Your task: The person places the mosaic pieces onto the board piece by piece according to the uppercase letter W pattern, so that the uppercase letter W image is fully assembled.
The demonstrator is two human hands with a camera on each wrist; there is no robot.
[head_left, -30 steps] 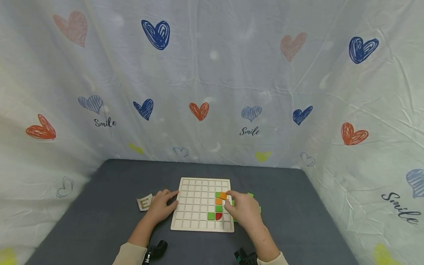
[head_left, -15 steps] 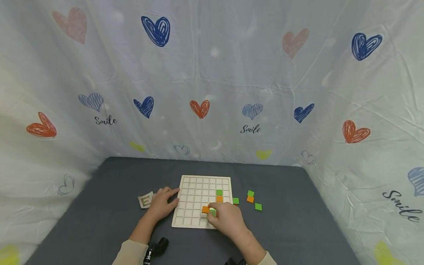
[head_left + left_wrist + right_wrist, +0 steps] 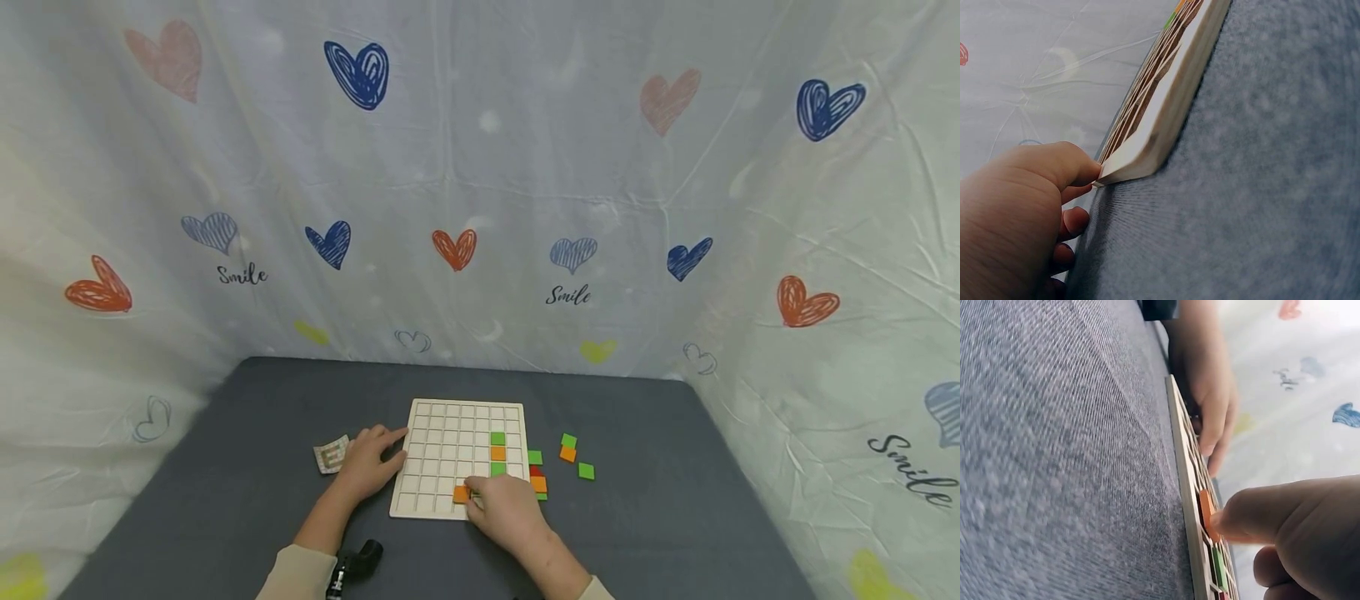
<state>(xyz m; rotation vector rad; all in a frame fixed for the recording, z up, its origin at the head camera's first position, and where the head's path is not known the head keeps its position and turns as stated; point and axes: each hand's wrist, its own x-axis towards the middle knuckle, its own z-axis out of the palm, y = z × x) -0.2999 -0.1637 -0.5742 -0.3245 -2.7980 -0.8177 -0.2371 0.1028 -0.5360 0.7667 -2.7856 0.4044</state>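
The right hand (image 3: 506,512) pinches a flat orange square tile (image 3: 461,494) between thumb and forefinger, its grip closed on the tile's right side, at the near part of a pale wooden board with a grid of square cells (image 3: 442,435). The fingers hide part of the tile, so I cannot tell whether it sits fully in its cell. The right wrist view shows a thin green tile (image 3: 1219,567) next to it.

The left hand (image 3: 365,460) rests at the board's left edge, forefinger and thumb spread and touching the wood, its grip slack.

On the board, beyond the right hand, a green square tile (image 3: 497,437), an orange one (image 3: 498,453) and another green one (image 3: 498,468) line up in one column. Just right of the board lie green, red and orange pieces (image 3: 538,484); farther right are two more green tiles and an orange one (image 3: 567,454). A small printed card (image 3: 331,456) lies beside the left hand on the dark grey worktop (image 3: 285,408).
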